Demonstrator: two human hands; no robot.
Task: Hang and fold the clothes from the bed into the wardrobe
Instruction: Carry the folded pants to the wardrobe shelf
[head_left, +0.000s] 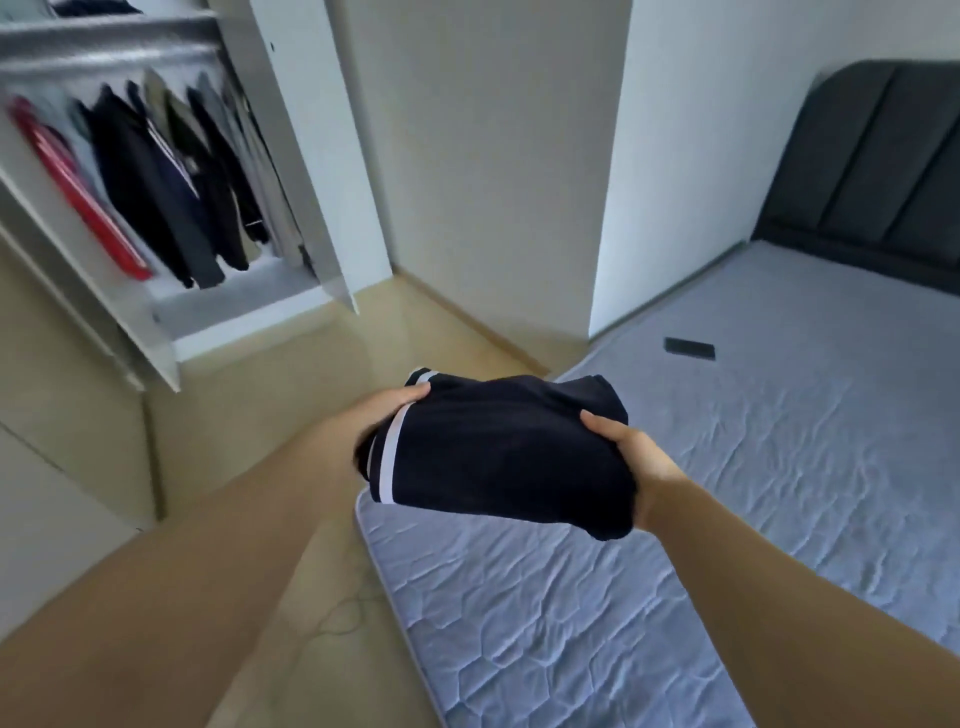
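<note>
A folded dark navy garment (498, 447) with white stripes along one edge is held in the air above the corner of the bed (727, 467). My left hand (379, 415) grips its left, striped side, thumb on top. My right hand (634, 457) grips its right side, thumb on top and fingers hidden beneath. The open wardrobe (156, 322) stands at the upper left, with several dark garments (176, 171) and a red one (67, 171) hanging on its rail.
A dark flat object, like a phone (690, 348), lies on the grey quilted mattress. A dark padded headboard (872, 166) rises at the right. A white wardrobe door (311, 130) stands open. Beige floor (291, 415) lies between bed and wardrobe.
</note>
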